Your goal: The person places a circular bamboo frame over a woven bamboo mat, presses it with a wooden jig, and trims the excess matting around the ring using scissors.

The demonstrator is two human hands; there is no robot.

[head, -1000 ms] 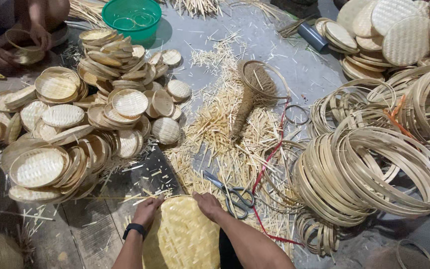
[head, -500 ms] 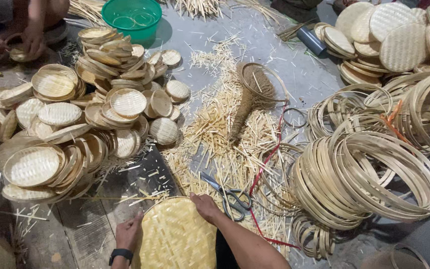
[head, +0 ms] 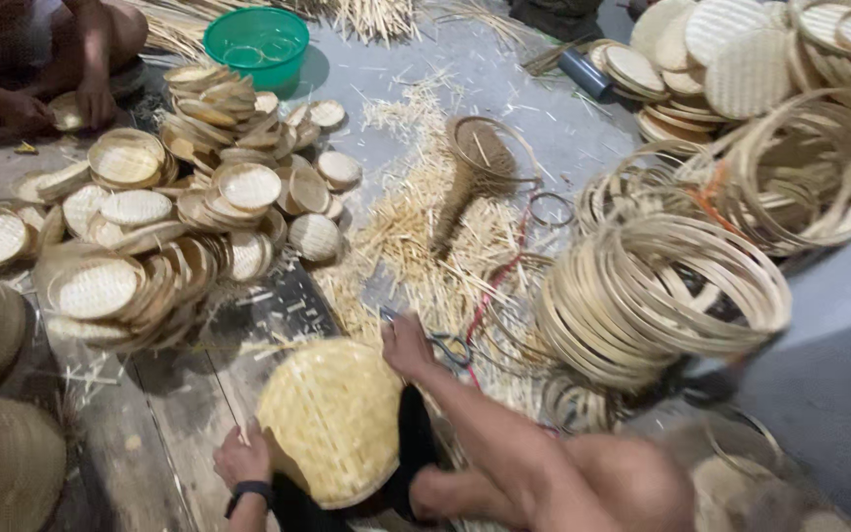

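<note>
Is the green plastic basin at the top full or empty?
Nearly empty. The round green plastic basin shows its bare inner floor, with only a couple of thin rings lying in it; what they are made of cannot be told.

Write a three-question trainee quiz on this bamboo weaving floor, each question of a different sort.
1. True or false: the left hand touches the round woven mat.
2. Which lies just beside the right hand? A) scissors B) green bowl C) hoop stack
3. Fill in: the green bowl stands at the ___ of the picture.

Key: 1 true; 2 A; 3 top.
</note>
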